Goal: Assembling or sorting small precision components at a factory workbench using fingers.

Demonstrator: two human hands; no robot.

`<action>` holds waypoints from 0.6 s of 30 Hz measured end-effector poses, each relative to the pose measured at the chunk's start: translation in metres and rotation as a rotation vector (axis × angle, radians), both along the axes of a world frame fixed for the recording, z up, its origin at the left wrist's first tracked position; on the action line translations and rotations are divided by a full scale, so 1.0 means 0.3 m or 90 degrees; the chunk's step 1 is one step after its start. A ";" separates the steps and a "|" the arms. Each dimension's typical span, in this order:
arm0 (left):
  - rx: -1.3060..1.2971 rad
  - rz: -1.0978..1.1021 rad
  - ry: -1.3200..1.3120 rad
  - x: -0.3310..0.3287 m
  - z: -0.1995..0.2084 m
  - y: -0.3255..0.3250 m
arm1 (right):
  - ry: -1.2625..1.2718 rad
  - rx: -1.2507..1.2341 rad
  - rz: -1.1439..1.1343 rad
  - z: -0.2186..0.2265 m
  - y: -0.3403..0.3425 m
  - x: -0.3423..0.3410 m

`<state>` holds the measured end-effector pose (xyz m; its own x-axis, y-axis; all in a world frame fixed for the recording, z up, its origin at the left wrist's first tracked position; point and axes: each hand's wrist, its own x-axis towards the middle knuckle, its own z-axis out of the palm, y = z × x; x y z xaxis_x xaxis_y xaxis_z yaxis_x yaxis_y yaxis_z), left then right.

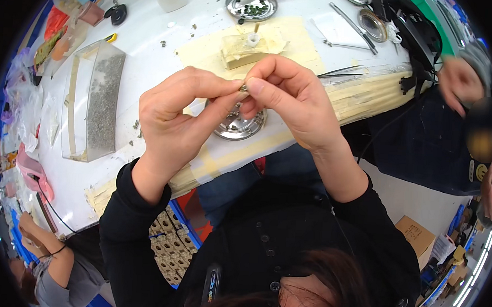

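Observation:
Above the near edge of the table, the fingertips of both my hands meet. My left hand (173, 108) is closed, thumb and forefinger pinching a tiny metal part (242, 89). My right hand (301, 103) grips the same part from the other side, its thumb and fingers pressed together. Most of the part is covered by the fingertips, so its exact kind cannot be made out. Beneath the hands lies a round shiny metal dish (240, 132) with a few small pieces in it, partly hidden. Just beyond them stands a block wrapped in yellowish tape (237, 56), with a small white cup (253, 39) on it.
A clear bin of small grey parts (104, 101) stands on the left. Farther back is a metal plate (231, 8) holding dark green pieces. Tweezers (349, 46) and a metal rod (355, 28) lie back right. Another person's hand (461, 81) is at the right.

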<state>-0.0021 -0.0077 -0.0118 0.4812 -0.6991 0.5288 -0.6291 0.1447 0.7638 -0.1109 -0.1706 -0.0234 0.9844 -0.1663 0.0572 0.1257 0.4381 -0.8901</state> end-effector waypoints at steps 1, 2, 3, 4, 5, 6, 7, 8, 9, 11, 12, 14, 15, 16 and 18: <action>0.000 0.000 0.000 -0.002 0.003 0.002 | -0.001 0.010 0.010 0.002 0.002 0.001; 0.001 -0.001 0.002 -0.003 0.002 0.004 | 0.001 0.017 0.017 0.003 0.003 0.001; 0.002 -0.002 0.003 -0.004 0.002 0.010 | 0.002 0.024 0.024 0.005 0.003 0.000; 0.003 -0.003 0.005 -0.003 0.001 0.005 | 0.003 0.002 0.011 0.007 0.003 -0.003; -0.030 0.021 -0.008 0.000 -0.003 -0.010 | 0.004 -0.019 -0.001 0.009 0.005 -0.004; -0.013 0.025 -0.001 0.001 -0.003 -0.016 | 0.004 -0.040 -0.013 0.009 0.008 -0.006; 0.004 0.030 0.007 0.000 -0.002 -0.016 | -0.020 -0.084 -0.077 -0.004 0.012 -0.010; 0.023 0.039 0.013 -0.001 0.000 -0.012 | -0.028 -0.171 -0.125 -0.006 0.005 -0.022; 0.069 0.042 0.039 0.000 0.010 -0.015 | -0.035 -0.259 -0.173 -0.005 -0.006 -0.036; 0.152 0.033 0.047 -0.002 0.019 -0.019 | -0.032 -0.379 -0.227 -0.006 -0.026 -0.070; 0.195 0.030 0.051 -0.005 0.022 -0.020 | -0.022 -0.413 -0.233 -0.009 -0.037 -0.090; 0.224 0.023 0.039 -0.013 0.024 -0.023 | -0.004 -0.486 -0.265 -0.017 -0.063 -0.125; 0.240 0.020 0.017 -0.013 0.032 -0.024 | 0.004 -0.526 -0.290 -0.020 -0.077 -0.142; 0.256 0.017 -0.005 -0.013 0.035 -0.027 | 0.012 -0.566 -0.316 -0.030 -0.086 -0.153; 0.252 0.025 -0.009 -0.016 0.031 -0.027 | 0.006 -0.510 -0.383 -0.060 -0.105 -0.157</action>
<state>-0.0068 -0.0157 -0.0025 0.5060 -0.8315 0.2291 -0.6387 -0.1827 0.7475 -0.1581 -0.2021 -0.0414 0.7498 -0.5527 0.3637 0.1212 -0.4256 -0.8968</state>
